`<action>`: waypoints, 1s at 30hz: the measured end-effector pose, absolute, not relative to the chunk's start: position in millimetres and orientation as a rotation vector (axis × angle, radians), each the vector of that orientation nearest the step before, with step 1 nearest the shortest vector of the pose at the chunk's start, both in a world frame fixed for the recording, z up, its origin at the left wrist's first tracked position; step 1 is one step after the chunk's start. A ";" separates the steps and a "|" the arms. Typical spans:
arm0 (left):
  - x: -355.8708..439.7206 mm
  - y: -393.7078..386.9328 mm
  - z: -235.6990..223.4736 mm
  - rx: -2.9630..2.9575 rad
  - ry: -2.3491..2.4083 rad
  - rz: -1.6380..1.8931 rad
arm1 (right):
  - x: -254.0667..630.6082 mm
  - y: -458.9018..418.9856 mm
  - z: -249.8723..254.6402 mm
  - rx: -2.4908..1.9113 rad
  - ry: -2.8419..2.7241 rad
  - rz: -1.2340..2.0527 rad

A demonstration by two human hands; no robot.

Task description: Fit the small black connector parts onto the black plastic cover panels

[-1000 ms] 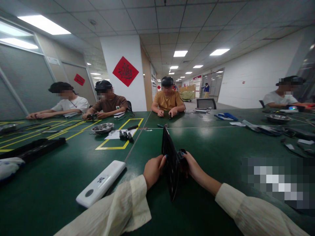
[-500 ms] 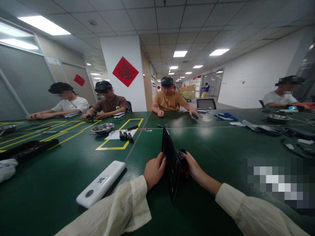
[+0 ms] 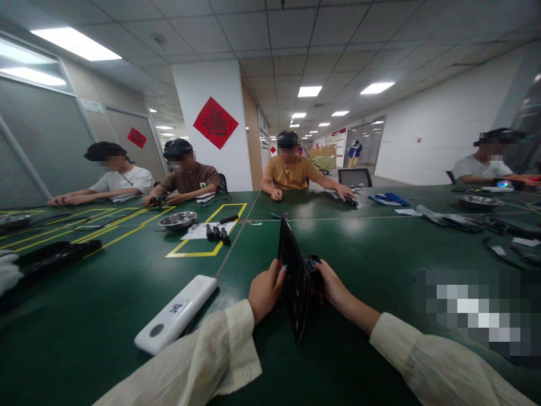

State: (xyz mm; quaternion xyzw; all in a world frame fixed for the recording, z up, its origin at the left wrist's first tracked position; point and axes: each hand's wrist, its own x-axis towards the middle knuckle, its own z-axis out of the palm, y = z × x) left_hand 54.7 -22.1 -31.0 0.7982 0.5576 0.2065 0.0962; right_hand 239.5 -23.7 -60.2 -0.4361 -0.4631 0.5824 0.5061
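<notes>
A thin black flat panel (image 3: 292, 287) stands on edge in front of me, seen nearly side-on. My left hand (image 3: 265, 288) is closed on its left face, with the thumb pressed against the surface. On the other side, my right hand (image 3: 332, 285) grips a black blocky part (image 3: 313, 265) at the back of the panel. The panel hides some of the right fingers, and whether the block is fixed to it I cannot tell. Left of my hands lies a long white device (image 3: 175, 316) with a handwritten number and a grey round spot.
Several small black parts (image 3: 218, 233) lie by a metal bowl (image 3: 178, 220) and yellow tape. A black tray (image 3: 54, 256) sits at left, cables and bags (image 3: 448, 219) at right. Across the green table (image 3: 380, 254) a co-worker (image 3: 289, 172) sits; other people are seated at both sides.
My hands and the panel have barely moved. The co-worker opposite has reached further to the right with a dark object under the hand.
</notes>
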 end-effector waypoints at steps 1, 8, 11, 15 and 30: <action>54.6 -22.1 -31.1 2.363 1.649 0.619 | 239.6 -23.5 -60.6 -1.049 -1.119 1.407; 54.5 -25.7 -29.3 2.395 1.659 0.582 | 239.5 -24.1 -60.6 -1.031 -1.109 1.412; 54.4 -26.7 -30.1 2.410 1.662 0.578 | 240.0 -24.6 -60.3 -1.028 -1.109 1.411; 54.5 -26.4 -28.9 2.423 1.668 0.555 | 240.8 -25.2 -59.4 -1.031 -1.117 1.416; 56.7 -27.0 -26.1 2.420 1.680 0.507 | 240.6 -21.8 -61.4 -1.059 -1.126 1.412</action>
